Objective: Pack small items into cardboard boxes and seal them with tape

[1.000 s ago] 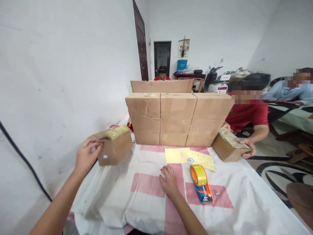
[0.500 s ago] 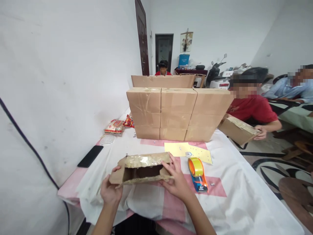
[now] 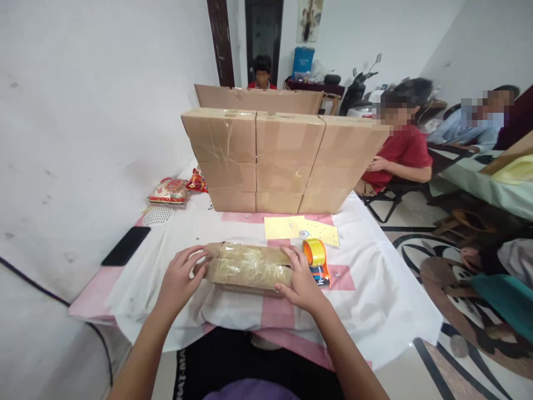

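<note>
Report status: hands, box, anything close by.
Left hand and right hand grip the ends of the taped cardboard box, flat on the tablecloth. Tape dispenser touching the right hand.

a room in a home, seemingly used for packing: plain white walls, a dark wooden door [image 3: 219, 41] at upper centre, a scooter [image 3: 358, 83] parked indoors, stacked cardboard boxes [image 3: 283, 161] on a cloth-covered counter [image 3: 375, 278], people seated at right.
</note>
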The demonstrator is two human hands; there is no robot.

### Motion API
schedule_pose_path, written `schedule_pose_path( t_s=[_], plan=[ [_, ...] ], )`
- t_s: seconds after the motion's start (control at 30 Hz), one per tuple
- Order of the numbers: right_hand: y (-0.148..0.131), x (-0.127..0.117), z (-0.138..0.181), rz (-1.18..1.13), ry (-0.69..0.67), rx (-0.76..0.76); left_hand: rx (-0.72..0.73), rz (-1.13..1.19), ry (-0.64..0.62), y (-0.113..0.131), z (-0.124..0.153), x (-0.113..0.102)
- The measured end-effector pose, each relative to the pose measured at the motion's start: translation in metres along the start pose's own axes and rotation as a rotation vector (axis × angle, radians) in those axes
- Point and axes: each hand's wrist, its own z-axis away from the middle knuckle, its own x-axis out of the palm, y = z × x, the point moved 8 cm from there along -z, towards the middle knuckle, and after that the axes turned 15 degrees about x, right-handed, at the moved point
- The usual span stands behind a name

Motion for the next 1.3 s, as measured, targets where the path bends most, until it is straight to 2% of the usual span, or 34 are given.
schedule_pose_path(
  t_s=[0.1, 0.17, 0.27, 0.4, 0.5, 0.6, 0.7, 0.8, 0.93, 1.0, 1.1, 1.2, 1.3],
  plan=[
    [0.009, 0.004, 0.006, -0.115, 0.002, 0.056, 0.352, -0.09, -0.319, 0.046, -0.029, 0.004],
    [0.011, 0.003, 0.01, -0.134, 0.037, 0.036, 0.466, -0.081, -0.52, 0.064, -0.043, 0.01],
    [0.01, 0.002, 0.016, -0.07, 0.092, -0.037, 0.51, -0.041, -0.695, 0.074, -0.058, 0.016],
    [0.009, 0.004, 0.025, 0.007, 0.204, -0.057, 0.522, 0.009, -0.786, 0.077, -0.059, 0.028],
    [0.011, 0.006, 0.032, -0.008, 0.249, -0.038, 0.511, 0.029, -0.761, 0.081, -0.052, 0.031],
    [0.017, 0.008, 0.037, -0.042, 0.241, -0.015, 0.492, 0.047, -0.679, 0.086, -0.05, 0.025],
    [0.023, 0.007, 0.039, -0.099, 0.235, 0.001, 0.483, 0.024, -0.673, 0.087, -0.054, 0.026],
    [0.023, 0.006, 0.039, -0.178, 0.246, -0.039, 0.468, -0.073, -0.676, 0.082, -0.065, 0.04],
    [0.024, -0.001, 0.04, -0.295, 0.34, -0.062, 0.407, -0.102, -0.734, 0.065, -0.069, 0.074],
    [0.033, -0.002, 0.042, -0.373, 0.409, 0.016, 0.389, -0.065, -0.74, 0.059, -0.068, 0.086],
    [0.051, 0.009, 0.053, -0.488, 0.497, 0.189, 0.388, -0.033, -0.676, 0.052, -0.069, 0.091],
    [0.068, 0.035, 0.067, -0.608, 0.534, 0.366, 0.368, 0.01, -0.573, 0.046, -0.069, 0.083],
    [0.077, 0.057, 0.074, -0.724, 0.526, 0.464, 0.318, 0.172, -0.49, 0.043, -0.061, 0.067]
  ],
)
